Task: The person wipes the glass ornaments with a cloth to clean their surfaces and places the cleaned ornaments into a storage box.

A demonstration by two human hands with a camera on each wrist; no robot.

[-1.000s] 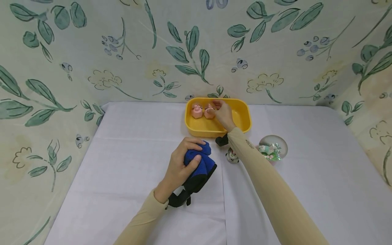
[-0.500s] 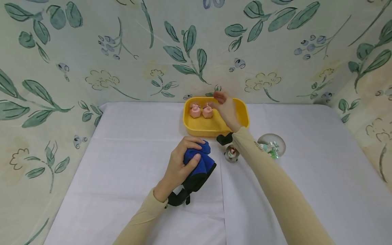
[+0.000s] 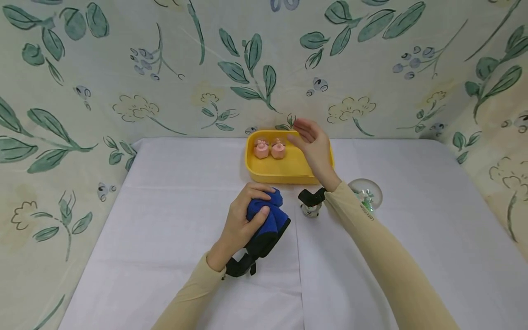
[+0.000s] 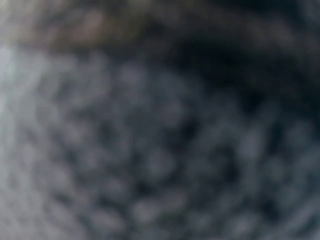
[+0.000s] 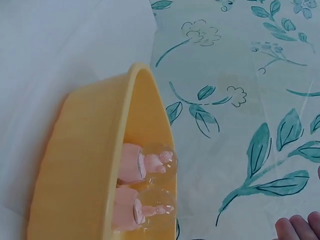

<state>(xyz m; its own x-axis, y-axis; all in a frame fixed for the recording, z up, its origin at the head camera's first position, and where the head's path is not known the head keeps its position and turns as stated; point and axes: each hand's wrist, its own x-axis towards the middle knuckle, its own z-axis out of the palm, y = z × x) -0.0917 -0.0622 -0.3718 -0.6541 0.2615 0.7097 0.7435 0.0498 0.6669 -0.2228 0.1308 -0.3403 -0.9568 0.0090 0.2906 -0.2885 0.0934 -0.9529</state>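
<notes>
My left hand (image 3: 243, 215) grips a bunched blue cloth item with black trim (image 3: 275, 224) over the front middle of the table; its kind cannot be told. The left wrist view is only a dark grey blur. My right hand (image 3: 315, 149), fingers loosely bent and holding nothing, hovers over the right part of a yellow tray (image 3: 284, 173). Inside the tray's left side stand two small pink-based snow globes (image 3: 261, 149), side by side. The right wrist view shows a clear dome over a pink figure on each globe (image 5: 131, 162), with my fingertips (image 5: 300, 227) at the lower right corner.
A small silvery round ornament (image 3: 311, 211) stands in front of the tray, partly covered by the black wrist-camera mount (image 3: 312, 197). Right of it is a larger clear globe (image 3: 373, 188) with green bits inside, partly behind the right sleeve. Patterned fabric (image 3: 165, 68) rises behind the table.
My right hand has let go of the right-hand pink snow globe and drawn away from it to the right. The left hand keeps its hold on the blue cloth item.
</notes>
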